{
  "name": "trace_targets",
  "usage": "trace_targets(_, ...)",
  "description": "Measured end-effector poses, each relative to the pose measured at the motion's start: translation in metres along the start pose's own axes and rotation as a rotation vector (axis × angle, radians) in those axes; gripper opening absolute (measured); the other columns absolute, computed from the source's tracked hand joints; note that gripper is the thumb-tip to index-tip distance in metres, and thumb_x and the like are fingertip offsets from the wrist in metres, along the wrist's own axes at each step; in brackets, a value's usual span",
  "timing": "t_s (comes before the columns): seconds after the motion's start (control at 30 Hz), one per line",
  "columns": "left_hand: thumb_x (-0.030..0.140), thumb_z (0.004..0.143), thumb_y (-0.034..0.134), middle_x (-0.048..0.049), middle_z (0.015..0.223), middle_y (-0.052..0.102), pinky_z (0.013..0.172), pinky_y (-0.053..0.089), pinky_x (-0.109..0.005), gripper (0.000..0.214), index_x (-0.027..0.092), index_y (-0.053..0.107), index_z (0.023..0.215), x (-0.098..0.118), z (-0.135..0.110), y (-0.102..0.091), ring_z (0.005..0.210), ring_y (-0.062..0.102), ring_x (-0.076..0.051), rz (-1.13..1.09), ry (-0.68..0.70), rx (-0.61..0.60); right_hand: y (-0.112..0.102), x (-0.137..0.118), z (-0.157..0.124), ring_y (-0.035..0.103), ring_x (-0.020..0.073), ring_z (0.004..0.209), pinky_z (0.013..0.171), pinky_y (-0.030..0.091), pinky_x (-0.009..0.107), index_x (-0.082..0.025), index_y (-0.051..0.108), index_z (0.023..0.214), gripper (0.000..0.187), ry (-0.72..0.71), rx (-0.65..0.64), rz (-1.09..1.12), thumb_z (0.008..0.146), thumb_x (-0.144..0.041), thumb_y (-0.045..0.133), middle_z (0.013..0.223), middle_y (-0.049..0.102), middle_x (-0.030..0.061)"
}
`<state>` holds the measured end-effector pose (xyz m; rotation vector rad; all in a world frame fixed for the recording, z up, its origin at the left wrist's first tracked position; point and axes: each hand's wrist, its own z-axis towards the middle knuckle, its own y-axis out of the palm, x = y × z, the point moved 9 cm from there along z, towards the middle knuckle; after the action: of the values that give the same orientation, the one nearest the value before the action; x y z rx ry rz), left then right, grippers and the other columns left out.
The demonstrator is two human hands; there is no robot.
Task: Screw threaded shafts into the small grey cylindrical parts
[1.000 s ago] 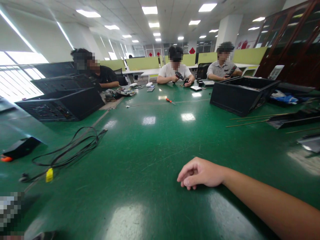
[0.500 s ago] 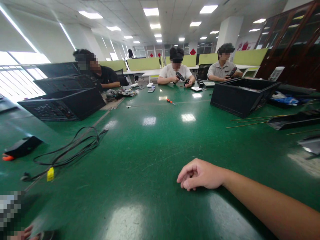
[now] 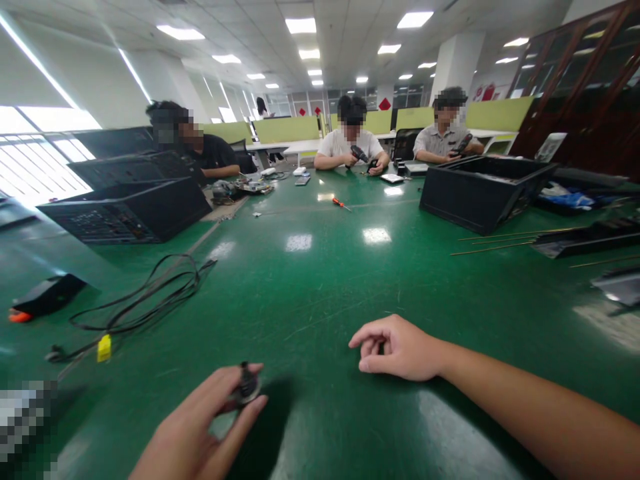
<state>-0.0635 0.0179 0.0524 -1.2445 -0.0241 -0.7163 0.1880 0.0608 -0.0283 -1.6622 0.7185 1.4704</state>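
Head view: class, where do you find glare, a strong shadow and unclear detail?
Head view: white glare patches lie on the green tabletop; head view, overhead: the ceiling lights look blown out; head view: a dark shadow spreads rightward from the left hand; head view: the small dark object it holds is too unclear to identify.

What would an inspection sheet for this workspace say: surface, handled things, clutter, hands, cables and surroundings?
Surface: green tabletop, glossy, with scratches.
Handled things: small dark object, partly hidden; too unclear to identify.
Clutter: orange-handled screwdriver toward the far side; left black case; right black case; thin rods at right.
Hands: left hand pinches the small dark object; right hand is loosely curled, nothing seen in it.
Cables: black cable loosely looped at left, near a yellow tag.
Surroundings: three people at the table; yellow-green partitions and ceiling lights beyond.
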Motion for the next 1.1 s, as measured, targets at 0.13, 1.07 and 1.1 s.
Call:
trace_targets(0.13,0.028,0.094,0.057,-0.0018,0.114,0.07,0.088,0.057,-0.032,0.027,0.029,0.061,0.121,0.057,0.058,0.061,0.101,0.068,-0.021,-0.014,0.167,-0.267,-0.008,-0.005,-0.003,0.061,0.0097,0.063,0.056,0.045,0.02,-0.016,0.063,0.116,0.047,-0.053,0.087,-0.109,0.076,-0.032,0.081,0.084,0.069,0.0019)
trace_targets(1.07,0.016,0.088,0.065,-0.0032,0.104,0.069,0.086,0.052,-0.029,0.024,0.024,0.064,0.111,0.07,0.067,0.098,0.095,0.065,-0.018,-0.443,0.2,-0.279,-0.004,-0.032,-0.011,0.06,0.0157,0.074,0.069,0.043,0.027,-0.02,0.067,0.103,0.024,-0.304,0.182,-0.585,0.081,-0.03,0.073,0.085,0.065,0.0011)
trace_targets(1.1,0.016,0.088,0.065,-0.0034,0.104,0.069,0.086,0.052,-0.029,0.024,0.024,0.064,0.111,0.07,0.068,0.097,0.095,0.065,-0.017,-0.447,0.203,-0.274,-0.004,-0.032,-0.011,0.06,0.0157,0.074,0.069,0.043,0.027,-0.02,0.067,0.102,0.023,-0.305,0.179,-0.586,0.082,-0.029,0.072,0.084,0.065,0.0012)
